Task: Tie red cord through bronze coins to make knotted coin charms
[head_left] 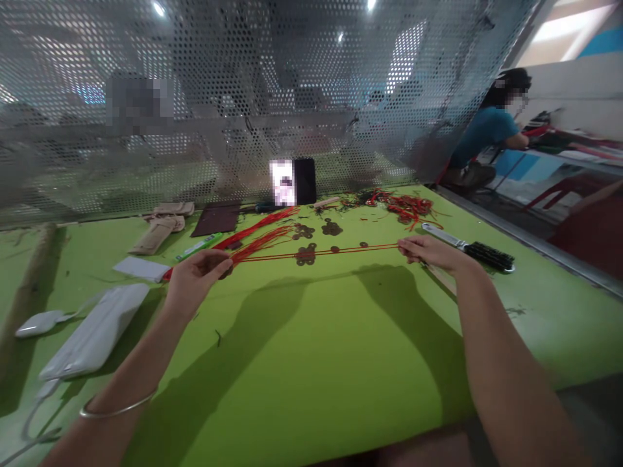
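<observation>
A doubled red cord is stretched taut between my two hands, above the green table. My left hand pinches its left end, and my right hand pinches the right end. Below and behind the cord lie several dark, round coin-like pieces with holes; a further cluster sits farther back. From the image I cannot tell whether any piece is threaded on the cord. Beyond my left hand lies a bundle of loose red cords.
A brush with black bristles lies right of my right hand. A tangle of red cords and a propped phone are at the back. Left stand a white power bank and a white case. Another person sits at the right.
</observation>
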`<action>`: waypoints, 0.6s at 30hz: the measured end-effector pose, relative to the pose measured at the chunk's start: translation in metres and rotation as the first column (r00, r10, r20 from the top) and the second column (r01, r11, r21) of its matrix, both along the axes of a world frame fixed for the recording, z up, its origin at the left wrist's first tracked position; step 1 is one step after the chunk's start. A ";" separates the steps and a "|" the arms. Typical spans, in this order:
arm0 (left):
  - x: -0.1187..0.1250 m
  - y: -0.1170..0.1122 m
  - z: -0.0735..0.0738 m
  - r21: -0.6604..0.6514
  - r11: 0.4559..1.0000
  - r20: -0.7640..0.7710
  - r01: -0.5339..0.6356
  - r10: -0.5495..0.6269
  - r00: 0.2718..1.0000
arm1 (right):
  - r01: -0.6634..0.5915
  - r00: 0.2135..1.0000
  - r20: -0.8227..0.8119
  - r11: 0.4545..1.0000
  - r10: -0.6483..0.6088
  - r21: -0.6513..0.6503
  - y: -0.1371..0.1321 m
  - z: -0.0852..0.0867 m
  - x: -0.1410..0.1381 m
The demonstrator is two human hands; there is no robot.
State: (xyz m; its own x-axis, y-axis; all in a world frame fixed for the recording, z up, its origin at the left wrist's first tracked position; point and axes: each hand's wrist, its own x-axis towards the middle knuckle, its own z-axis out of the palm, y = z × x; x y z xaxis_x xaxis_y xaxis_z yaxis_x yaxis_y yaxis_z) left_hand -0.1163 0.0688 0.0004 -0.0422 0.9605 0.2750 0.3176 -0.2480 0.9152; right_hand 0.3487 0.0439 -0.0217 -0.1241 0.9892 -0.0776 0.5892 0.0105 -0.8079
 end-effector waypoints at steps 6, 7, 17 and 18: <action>-0.002 -0.004 -0.004 0.083 0.994 -0.257 0.067 -0.044 0.965 | 0.046 0.999 -0.026 0.999 -0.046 -0.002 -0.006 0.001 0.005; -0.002 -0.003 -0.006 0.082 0.994 -0.258 0.069 -0.046 0.965 | 0.045 0.999 -0.022 0.999 -0.045 0.001 -0.006 0.000 0.007; 0.021 -0.018 -0.010 -0.034 0.992 -0.143 0.123 -0.126 0.982 | 0.092 0.827 0.410 0.812 -0.385 0.576 -0.013 0.012 -0.074; 0.026 -0.023 -0.010 -0.071 0.988 -0.112 0.136 -0.144 0.983 | -0.001 0.883 0.368 0.784 -0.290 0.620 -0.018 0.013 -0.099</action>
